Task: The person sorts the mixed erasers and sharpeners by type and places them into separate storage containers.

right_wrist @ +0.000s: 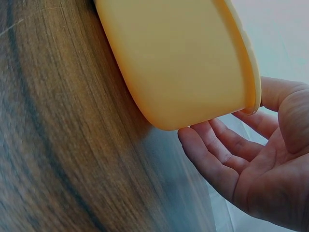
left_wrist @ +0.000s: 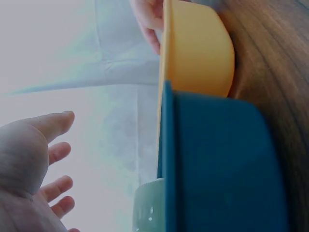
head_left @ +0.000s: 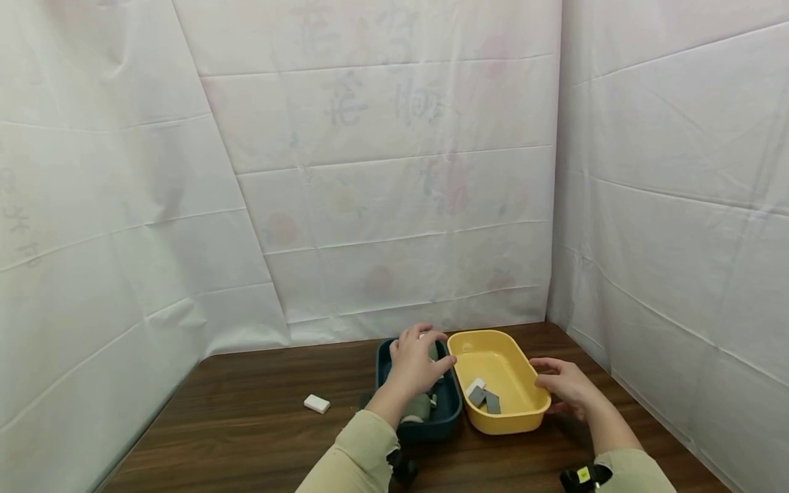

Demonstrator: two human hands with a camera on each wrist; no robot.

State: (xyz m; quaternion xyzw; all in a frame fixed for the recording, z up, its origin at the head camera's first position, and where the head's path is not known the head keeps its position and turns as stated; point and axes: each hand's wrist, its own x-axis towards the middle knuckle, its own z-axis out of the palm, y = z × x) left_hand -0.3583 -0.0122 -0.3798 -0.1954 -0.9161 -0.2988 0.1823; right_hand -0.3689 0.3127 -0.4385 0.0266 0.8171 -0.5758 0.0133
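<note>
My left hand (head_left: 411, 366) hovers over the dark blue bin (head_left: 453, 411), thumb and fingers spread apart. Nothing shows between those fingers in the left wrist view, where a pale green glossy object (left_wrist: 149, 205) rises above the blue rim. Inside the blue bin, a grey-green rounded object (head_left: 417, 409) is partly hidden by my forearm. My right hand (head_left: 570, 387) holds the yellow bin (head_left: 511, 363) at its right side, thumb at the rim and fingers against the outer wall. In the yellow bin lie a white block (head_left: 475, 385) and grey flat pieces (head_left: 492, 402).
A small white block (head_left: 317, 403) lies on the dark wooden table (head_left: 246, 424), left of the bins. The two bins stand side by side. White sheets (head_left: 394, 171) hang behind the table and along both sides.
</note>
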